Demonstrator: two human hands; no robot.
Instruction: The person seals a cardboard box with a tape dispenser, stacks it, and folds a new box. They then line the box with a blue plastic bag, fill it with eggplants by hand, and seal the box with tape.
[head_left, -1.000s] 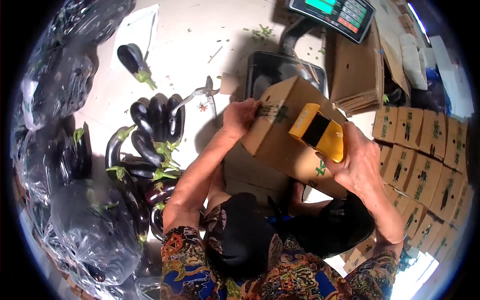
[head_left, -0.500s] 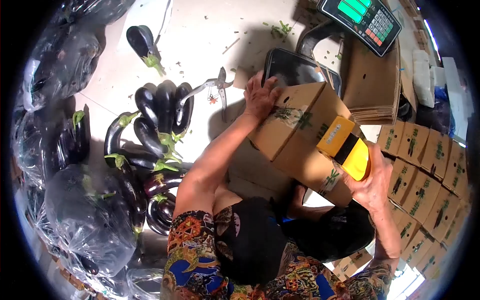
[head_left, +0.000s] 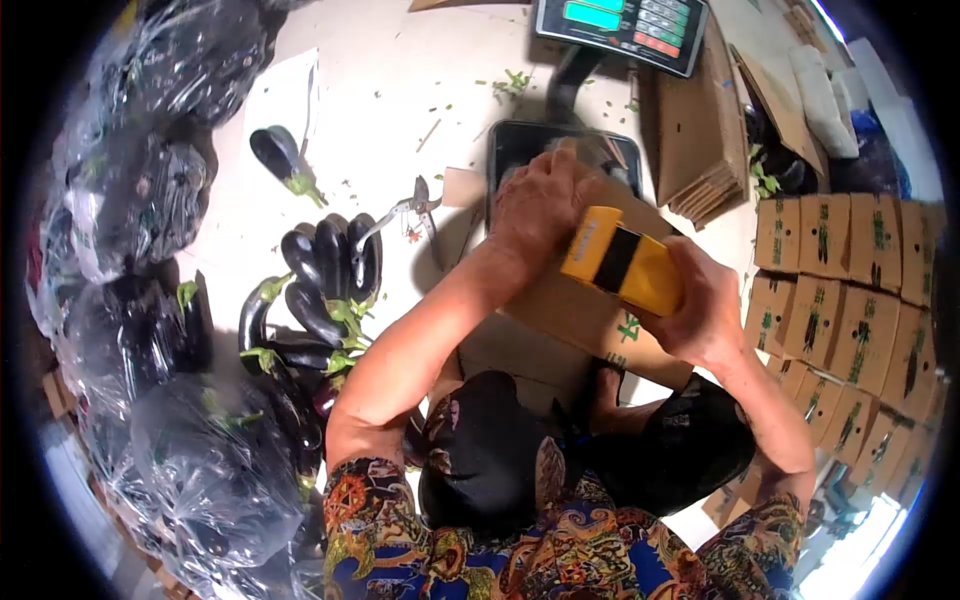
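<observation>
A brown cardboard box (head_left: 560,320) lies in front of me, its far end over the black scale platform (head_left: 508,140). On the far part of the box rests my left hand (head_left: 545,205), blurred, its fingers close together; whether it grips anything is unclear. My right hand (head_left: 700,305) is wrapped round a yellow tool (head_left: 650,275) with a black band, held over the box top. The scale's display head (head_left: 620,30), lit green, stands beyond the platform.
Several eggplants (head_left: 320,260) and pruning shears (head_left: 415,208) lie on the floor at left, beside clear plastic bags (head_left: 200,460). Flattened cardboard (head_left: 690,130) stands behind at right. Several stacked boxes (head_left: 840,310) fill the right side.
The yellow tool has moved left and slightly up, close to my left hand. My left hand has shifted onto the box's far part. The view has turned, so the scale appears further left.
</observation>
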